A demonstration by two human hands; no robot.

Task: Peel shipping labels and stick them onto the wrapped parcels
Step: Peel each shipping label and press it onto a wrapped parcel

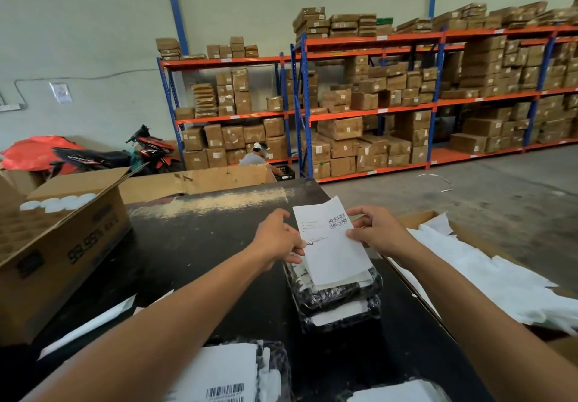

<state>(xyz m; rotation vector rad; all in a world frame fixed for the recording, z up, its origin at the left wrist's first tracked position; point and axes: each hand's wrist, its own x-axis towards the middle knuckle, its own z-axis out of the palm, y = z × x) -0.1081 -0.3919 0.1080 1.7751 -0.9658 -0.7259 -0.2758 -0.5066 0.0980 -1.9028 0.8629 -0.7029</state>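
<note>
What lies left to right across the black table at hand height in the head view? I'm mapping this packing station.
Open cardboard box → left hand → shipping label, held by both hands over the wrapped parcels → right hand → box of white backing sheets.

Colours and patterns at the labelling table

White label (331,242) with black barcode; black-and-white mottled parcels (341,295); glossy black table (194,245); brown cardboard box (59,245) with black print; orange-and-blue shelving (375,113); red-and-black motorbike (125,154).
</note>
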